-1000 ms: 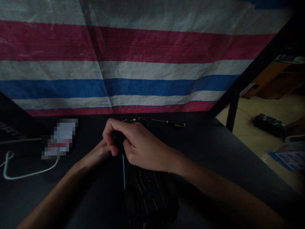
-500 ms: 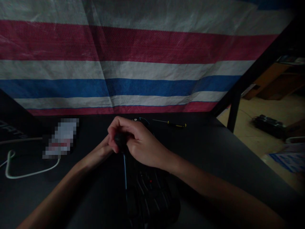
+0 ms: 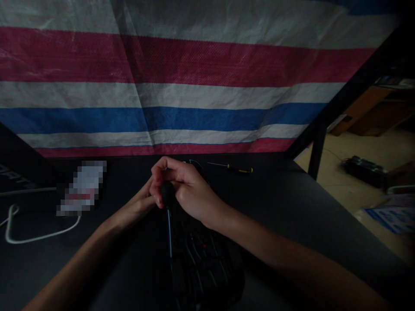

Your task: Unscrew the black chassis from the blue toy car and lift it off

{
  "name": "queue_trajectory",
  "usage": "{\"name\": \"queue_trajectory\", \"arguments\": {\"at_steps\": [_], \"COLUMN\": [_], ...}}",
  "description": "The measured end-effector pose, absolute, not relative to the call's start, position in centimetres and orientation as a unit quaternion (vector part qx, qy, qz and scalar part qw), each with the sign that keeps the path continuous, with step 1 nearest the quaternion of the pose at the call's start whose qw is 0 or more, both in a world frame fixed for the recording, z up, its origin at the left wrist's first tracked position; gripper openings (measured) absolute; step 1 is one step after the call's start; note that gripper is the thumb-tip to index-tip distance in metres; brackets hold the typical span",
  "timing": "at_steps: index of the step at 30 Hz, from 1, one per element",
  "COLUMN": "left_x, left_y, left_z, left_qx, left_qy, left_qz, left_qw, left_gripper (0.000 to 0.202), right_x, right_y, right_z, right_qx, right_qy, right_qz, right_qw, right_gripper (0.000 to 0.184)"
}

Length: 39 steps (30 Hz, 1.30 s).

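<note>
My right hand (image 3: 186, 185) is closed around the black, rounded handle of a screwdriver (image 3: 167, 192), whose tip I cannot see. Under it lies a black plastic toy car (image 3: 207, 263) with a ribbed body, a blue edge along its left side and a small red dot. My left hand (image 3: 149, 188) reaches in from the left to the far part of the car; its fingers are hidden behind my right hand, so their grip does not show. Beyond my hands, a second screwdriver (image 3: 240, 169) with a black and yellow handle lies on the dark table (image 3: 269, 207).
A pixelated phone-like object (image 3: 82, 188) with a white cable (image 3: 42, 239) lies at the left. Striped plastic sheeting (image 3: 194, 95) hangs behind the table. Past the right edge, a black object (image 3: 365, 170) stands on the floor. The scene is dim.
My right hand and the screwdriver handle have shifted slightly to the right, and the fingers have rolled a little around the handle. The toy car stays almost in place.
</note>
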<state>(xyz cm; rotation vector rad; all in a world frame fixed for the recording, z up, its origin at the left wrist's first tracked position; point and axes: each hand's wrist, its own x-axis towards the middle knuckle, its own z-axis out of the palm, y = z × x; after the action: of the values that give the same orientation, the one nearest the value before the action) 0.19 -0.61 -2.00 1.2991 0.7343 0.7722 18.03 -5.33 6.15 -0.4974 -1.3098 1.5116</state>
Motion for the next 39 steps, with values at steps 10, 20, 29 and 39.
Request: {"name": "queue_trajectory", "arguments": {"at_steps": [10,20,29,39], "left_x": [1.1,1.3,1.7,2.0], "left_y": [-0.7,-0.5,-1.2,-1.1], "left_z": [-1.3,-1.4,-0.2,-0.6], "left_qx": [0.558,0.553,0.557,0.55], "left_qy": [0.289,0.255,0.278,0.287], "left_qz": [0.352,0.343,0.327,0.342], "left_qw": [0.693,0.715,0.711,0.706], "left_gripper": [0.067,0.075,0.072,0.076], "right_x": [17.0,15.6,23.1,31.3], "right_y": [-4.8,-4.6,-4.6,-6.6], "right_z": [5.7,6.5,9.7,0.6], "right_qx": [-0.271,-0.333,-0.356,-0.491], "right_qy": [-0.475,-0.376,-0.297,-0.297], "right_qz": [0.601,0.606,0.607,0.544], "right_qw": [0.583,0.617,0.645,0.612], "right_gripper": [0.029,0.029,0.024,0.02]}}
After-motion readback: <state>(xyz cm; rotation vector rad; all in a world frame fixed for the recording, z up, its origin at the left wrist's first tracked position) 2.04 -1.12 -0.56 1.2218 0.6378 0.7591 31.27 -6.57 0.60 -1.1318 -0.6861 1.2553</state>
